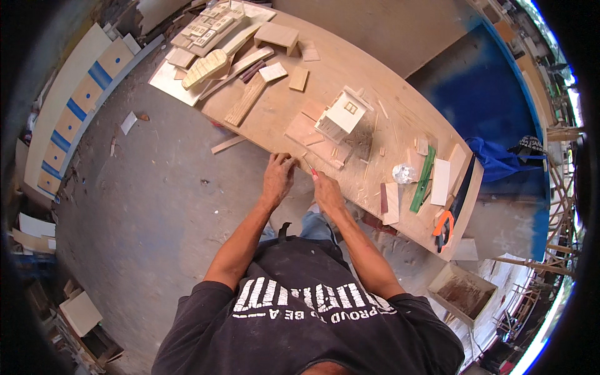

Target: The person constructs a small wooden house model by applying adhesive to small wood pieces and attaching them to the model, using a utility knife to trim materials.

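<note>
My left hand (279,177) is at the table's near edge, its fingers curled in a pinch; what they hold, if anything, is too small to make out. Just to its right, my right hand (329,192) grips a small red-handled tool (314,172) with a thin pointed tip, which is aimed toward the left hand. Beyond both hands, a small wooden model house (343,115) with a pale roof stands on the table. Flat pinkish wood pieces (312,134) lie beside and under it.
The wooden table (275,119) runs from far left to near right. Model parts (209,28) and wood offcuts (250,100) crowd its far left. At the right lie a crumpled clear plastic item (404,173), a green strip (423,179) and an orange-handled saw (443,226). A blue bag (497,156) hangs beyond.
</note>
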Motion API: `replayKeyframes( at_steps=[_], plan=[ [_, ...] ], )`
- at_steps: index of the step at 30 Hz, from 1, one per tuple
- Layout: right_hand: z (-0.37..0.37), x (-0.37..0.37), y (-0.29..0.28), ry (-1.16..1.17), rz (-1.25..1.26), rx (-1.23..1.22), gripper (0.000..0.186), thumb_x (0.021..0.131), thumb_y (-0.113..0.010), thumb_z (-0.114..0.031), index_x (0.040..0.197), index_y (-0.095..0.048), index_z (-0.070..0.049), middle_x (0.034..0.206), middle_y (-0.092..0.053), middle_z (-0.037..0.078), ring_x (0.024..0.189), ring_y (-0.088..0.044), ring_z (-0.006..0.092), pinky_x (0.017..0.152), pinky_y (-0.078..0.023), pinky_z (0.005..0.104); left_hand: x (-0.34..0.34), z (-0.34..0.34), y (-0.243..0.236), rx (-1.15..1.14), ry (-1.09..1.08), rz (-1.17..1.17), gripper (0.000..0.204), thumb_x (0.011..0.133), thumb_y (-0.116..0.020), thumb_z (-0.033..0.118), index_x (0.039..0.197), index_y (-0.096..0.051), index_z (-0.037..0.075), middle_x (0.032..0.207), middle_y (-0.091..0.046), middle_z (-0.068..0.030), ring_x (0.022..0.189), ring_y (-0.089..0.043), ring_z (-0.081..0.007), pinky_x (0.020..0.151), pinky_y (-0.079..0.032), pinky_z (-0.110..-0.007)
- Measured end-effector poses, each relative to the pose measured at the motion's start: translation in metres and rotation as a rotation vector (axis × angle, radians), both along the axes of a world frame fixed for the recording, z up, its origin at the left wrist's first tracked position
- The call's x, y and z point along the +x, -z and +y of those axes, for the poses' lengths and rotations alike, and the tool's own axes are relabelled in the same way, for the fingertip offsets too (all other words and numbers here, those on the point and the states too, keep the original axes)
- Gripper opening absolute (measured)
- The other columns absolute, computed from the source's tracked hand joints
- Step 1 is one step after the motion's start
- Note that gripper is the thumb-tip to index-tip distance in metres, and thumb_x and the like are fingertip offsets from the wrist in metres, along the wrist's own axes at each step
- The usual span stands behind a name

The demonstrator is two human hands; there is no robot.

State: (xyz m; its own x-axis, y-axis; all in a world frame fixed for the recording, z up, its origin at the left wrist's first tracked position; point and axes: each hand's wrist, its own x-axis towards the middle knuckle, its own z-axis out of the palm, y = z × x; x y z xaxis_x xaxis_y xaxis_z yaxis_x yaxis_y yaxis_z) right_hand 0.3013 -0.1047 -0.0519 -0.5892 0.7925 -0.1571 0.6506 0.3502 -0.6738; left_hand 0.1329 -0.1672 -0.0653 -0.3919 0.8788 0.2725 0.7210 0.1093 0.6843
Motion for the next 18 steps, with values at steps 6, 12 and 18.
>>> replayKeyframes(
  at_steps=[6,12,18],
  plan=[
    [0.006,-0.002,0.005,-0.024,-0.031,-0.008,0.030,0.101,-0.045,-0.022,0.099,-0.057,0.006,0.089,-0.064,0.033,0.087,-0.062,0.0513,0.077,-0.046,0.0572,0.003,0.002,0.004,0.011,0.034,0.116,0.026,0.079,-0.065,0.001,0.103,-0.067,0.009,0.107,-0.062,-0.0105,0.103,-0.055,-0.0350,0.087,-0.051,-0.042],
    [0.010,-0.002,0.004,-0.063,-0.001,0.017,0.031,0.100,-0.046,-0.023,0.098,-0.058,0.006,0.088,-0.064,0.033,0.086,-0.063,0.0514,0.076,-0.048,0.0571,0.006,0.001,0.006,-0.017,0.066,0.201,0.036,0.079,-0.062,0.004,0.115,-0.062,0.006,0.111,-0.059,-0.0086,0.106,-0.054,-0.0337,0.088,-0.051,-0.042],
    [0.021,-0.005,-0.007,-0.111,-0.070,0.037,0.029,0.099,-0.047,-0.021,0.097,-0.058,0.006,0.087,-0.065,0.033,0.084,-0.064,0.0507,0.075,-0.049,0.0566,0.008,-0.002,-0.002,-0.123,0.098,0.282,0.041,0.080,-0.059,0.012,0.121,-0.060,0.005,0.113,-0.054,-0.0065,0.107,-0.051,-0.0263,0.077,-0.049,-0.040]
  ],
)
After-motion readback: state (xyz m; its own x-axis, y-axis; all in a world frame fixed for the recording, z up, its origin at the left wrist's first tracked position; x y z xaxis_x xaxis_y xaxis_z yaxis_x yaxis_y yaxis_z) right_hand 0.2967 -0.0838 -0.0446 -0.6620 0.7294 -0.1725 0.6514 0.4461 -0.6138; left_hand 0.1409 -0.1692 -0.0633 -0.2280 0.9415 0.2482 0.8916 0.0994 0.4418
